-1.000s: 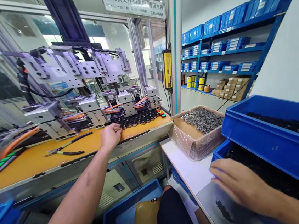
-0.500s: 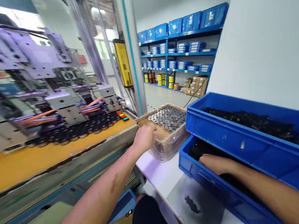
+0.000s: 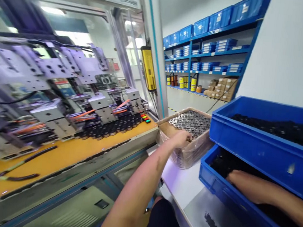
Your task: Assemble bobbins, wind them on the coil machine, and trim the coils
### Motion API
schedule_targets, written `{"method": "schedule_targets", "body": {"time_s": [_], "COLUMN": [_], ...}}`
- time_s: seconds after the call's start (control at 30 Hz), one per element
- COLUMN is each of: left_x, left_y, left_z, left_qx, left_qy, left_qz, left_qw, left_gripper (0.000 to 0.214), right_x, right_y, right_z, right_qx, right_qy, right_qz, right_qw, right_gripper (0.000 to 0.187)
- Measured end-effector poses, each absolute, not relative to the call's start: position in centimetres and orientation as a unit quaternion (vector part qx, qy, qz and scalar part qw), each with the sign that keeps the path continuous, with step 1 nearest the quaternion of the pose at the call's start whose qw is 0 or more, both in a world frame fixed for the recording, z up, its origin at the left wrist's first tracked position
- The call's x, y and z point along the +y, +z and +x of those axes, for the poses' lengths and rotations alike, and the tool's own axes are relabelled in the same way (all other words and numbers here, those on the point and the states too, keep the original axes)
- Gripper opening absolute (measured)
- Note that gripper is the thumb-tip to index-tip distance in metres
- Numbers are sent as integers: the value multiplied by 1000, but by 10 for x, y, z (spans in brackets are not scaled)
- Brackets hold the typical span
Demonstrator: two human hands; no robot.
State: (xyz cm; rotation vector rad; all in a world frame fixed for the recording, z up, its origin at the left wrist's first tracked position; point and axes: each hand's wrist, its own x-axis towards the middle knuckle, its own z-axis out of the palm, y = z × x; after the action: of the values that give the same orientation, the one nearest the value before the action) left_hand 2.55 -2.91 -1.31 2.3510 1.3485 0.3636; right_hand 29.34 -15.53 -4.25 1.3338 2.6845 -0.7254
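My left hand [image 3: 181, 138] reaches over the rim of a plastic-lined cardboard box [image 3: 187, 154] holding several small metal parts [image 3: 191, 121]. Its fingers curl down toward the parts, and what they hold, if anything, is hidden. My right hand [image 3: 239, 178] is down inside the lower blue bin [image 3: 228, 204], among small black parts [image 3: 223, 162]. The bin wall and the upper blue bin [image 3: 259, 146] hide its fingers.
On the left a winding machine [image 3: 70, 83] stands on an orange worktop [image 3: 63, 154], with a row of black parts [image 3: 112, 127] and pliers [image 3: 12, 176]. A yellow sensor bar [image 3: 148, 68] hangs on the frame. Blue shelves [image 3: 209, 47] with bins line the back wall.
My left hand moved from the row of black parts on the machine across to the cardboard box. My right hand slid from the bin's front edge down into the lower blue bin.
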Motion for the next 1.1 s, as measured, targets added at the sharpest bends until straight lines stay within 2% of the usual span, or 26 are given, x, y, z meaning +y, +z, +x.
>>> {"method": "schedule_targets", "body": {"time_s": [0.17,0.3,0.43,0.53,0.63,0.77,0.83,0.9,1.1], "left_x": [-51,-124,-224,-283,-318,-333,-333,-333,-330], "left_y": [-11,-13,-36,-53,-58,-55,-53,-53,-52], "left_z": [17,-3,-30,-48,-63,-72,-70,-64,-29], "left_qx": [517,506,475,466,458,457,464,472,445], "left_qy": [244,391,522,578,614,620,618,614,643], "left_qz": [794,734,652,594,548,525,522,524,485], "left_qw": [206,227,277,310,336,362,361,355,392], "left_gripper": [29,22,42,26,16,18,27,32,13], "right_x": [-148,-150,-149,-147,-157,-195,-215,-233,-248], "right_y": [-55,-57,-57,-39,-10,15,14,5,-18], "right_z": [301,307,308,300,276,220,190,168,158], "right_qx": [879,896,929,931,910,905,901,891,888], "right_qy": [-197,-114,-8,34,51,23,-70,-129,-158], "right_qz": [434,425,345,286,303,283,181,122,73], "right_qw": [-21,-55,-134,-226,-278,-318,-389,-417,-425], "right_gripper": [28,37,40,35,23,12,9,8,9]}}
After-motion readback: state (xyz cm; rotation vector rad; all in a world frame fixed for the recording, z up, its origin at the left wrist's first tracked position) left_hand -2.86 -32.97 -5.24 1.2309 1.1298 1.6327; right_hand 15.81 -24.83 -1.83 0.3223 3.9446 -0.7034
